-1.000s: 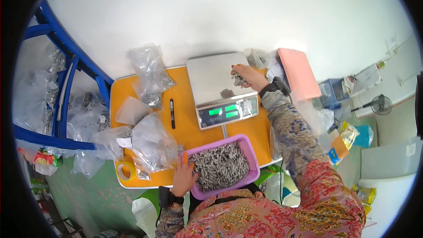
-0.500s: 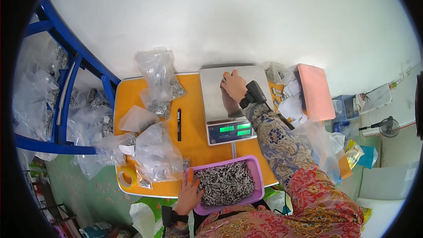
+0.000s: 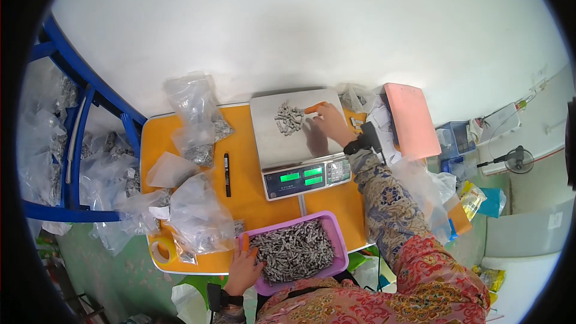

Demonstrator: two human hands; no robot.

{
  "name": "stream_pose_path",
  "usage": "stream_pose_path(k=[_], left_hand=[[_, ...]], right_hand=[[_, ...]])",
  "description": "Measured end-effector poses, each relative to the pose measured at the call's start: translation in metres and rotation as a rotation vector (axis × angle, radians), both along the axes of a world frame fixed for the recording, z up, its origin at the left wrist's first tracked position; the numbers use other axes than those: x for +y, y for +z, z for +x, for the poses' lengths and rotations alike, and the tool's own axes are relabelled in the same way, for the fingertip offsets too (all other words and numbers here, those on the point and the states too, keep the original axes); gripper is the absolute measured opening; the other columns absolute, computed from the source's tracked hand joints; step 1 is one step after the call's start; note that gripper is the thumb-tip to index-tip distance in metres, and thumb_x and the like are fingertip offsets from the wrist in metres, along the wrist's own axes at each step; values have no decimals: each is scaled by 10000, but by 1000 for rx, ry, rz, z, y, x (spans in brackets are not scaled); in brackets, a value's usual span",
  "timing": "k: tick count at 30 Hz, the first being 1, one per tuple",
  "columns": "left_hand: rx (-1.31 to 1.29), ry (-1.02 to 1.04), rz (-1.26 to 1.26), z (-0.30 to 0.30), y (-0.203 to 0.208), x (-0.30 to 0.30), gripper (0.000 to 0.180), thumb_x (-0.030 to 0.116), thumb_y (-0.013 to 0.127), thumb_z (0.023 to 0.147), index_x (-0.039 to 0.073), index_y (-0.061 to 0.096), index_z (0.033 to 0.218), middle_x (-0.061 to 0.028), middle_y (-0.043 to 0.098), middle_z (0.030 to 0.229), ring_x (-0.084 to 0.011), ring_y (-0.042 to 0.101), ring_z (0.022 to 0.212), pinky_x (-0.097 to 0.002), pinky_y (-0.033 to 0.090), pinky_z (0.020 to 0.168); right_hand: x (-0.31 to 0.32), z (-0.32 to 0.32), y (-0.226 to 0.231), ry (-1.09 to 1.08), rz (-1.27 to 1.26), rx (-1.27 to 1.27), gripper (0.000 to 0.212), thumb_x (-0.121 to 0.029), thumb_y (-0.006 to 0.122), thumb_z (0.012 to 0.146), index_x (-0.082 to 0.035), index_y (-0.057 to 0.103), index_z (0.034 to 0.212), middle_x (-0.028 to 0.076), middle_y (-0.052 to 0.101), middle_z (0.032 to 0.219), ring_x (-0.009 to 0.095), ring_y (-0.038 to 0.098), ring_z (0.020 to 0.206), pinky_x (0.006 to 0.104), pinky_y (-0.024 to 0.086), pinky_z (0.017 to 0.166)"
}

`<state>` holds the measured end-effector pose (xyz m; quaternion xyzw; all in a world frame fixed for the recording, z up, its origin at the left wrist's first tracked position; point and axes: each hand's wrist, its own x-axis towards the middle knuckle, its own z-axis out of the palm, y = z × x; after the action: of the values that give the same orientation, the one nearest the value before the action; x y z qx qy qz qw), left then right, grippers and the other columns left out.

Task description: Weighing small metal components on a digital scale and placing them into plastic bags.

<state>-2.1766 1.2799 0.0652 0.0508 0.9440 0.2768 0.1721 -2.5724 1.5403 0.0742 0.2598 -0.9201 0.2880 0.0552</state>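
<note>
My right hand (image 3: 332,122) is over the steel pan of a digital scale (image 3: 270,138), its fingers stretched out and apart with nothing between them. An orange-covered fingertip reaches the right side of a small heap of short grey metal pieces (image 3: 289,118) on the pan. Green digits glow on the scale's front panel. My left hand (image 3: 243,271) grips the left rim of a purple plastic tray (image 3: 342,246), the thumb over the inside. Many more of the same metal pieces (image 3: 294,252) fill this tray, which sits at the table's near edge against my body.
Clear bags of metal parts (image 3: 201,213) and a yellow tape roll (image 3: 163,250) lie on the left of the orange table (image 3: 240,180), beside a black marker (image 3: 227,175). Papers and a pink clipboard (image 3: 412,121) are right of the scale. A blue rack (image 3: 75,138) holds filled bags.
My right hand has drawn back to the right, its fingers parting, and a heap of metal pieces now shows on the pan. The view has shifted slightly; my left hand stays on the tray.
</note>
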Motion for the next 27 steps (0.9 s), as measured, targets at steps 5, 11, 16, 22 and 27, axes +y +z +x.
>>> stream_pose_path(k=[5, 11, 16, 22, 27], left_hand=[[-22, 15, -6, -1, 2, -2, 520, 279, 665, 777, 11, 523, 1199, -270, 218, 1438, -460, 166, 1338, -482, 272, 1045], [4, 9, 8, -2, 0, 0, 517, 274, 671, 769, 10, 527, 1190, -261, 220, 1442, -464, 175, 1333, -484, 278, 1040], [21, 9, -7, 1, -2, -1, 521, 275, 674, 766, 10, 528, 1190, -262, 223, 1441, -465, 178, 1332, -486, 280, 1037], [2, -1, -14, 0, -1, 0, 521, 281, 674, 766, 4, 527, 1182, -254, 211, 1449, -460, 178, 1334, -497, 280, 1032], [18, 5, 12, -1, -3, -1, 523, 290, 676, 764, 2, 523, 1173, -246, 199, 1455, -458, 168, 1337, -506, 284, 1026]], right_hand=[[-31, 21, -9, 25, 5, 25, 242, -169, 675, 736, -31, 626, 928, 152, 525, 990, 342, 496, 977, 415, 442, 819], [-19, 21, -19, -39, -87, -27, 216, -147, 666, 746, -46, 623, 933, 152, 520, 955, 333, 511, 951, 404, 448, 805], [-5, 32, -18, -61, -18, -87, 199, -154, 669, 748, -52, 612, 909, 139, 515, 932, 330, 512, 924, 401, 447, 772], [-8, 30, -23, -96, -54, 10, 225, -150, 672, 740, -29, 604, 918, 146, 508, 940, 337, 508, 926, 402, 446, 778], [8, 30, -24, -68, 3, 25, 230, -153, 678, 722, -36, 611, 908, 148, 511, 945, 336, 503, 937, 408, 441, 789]])
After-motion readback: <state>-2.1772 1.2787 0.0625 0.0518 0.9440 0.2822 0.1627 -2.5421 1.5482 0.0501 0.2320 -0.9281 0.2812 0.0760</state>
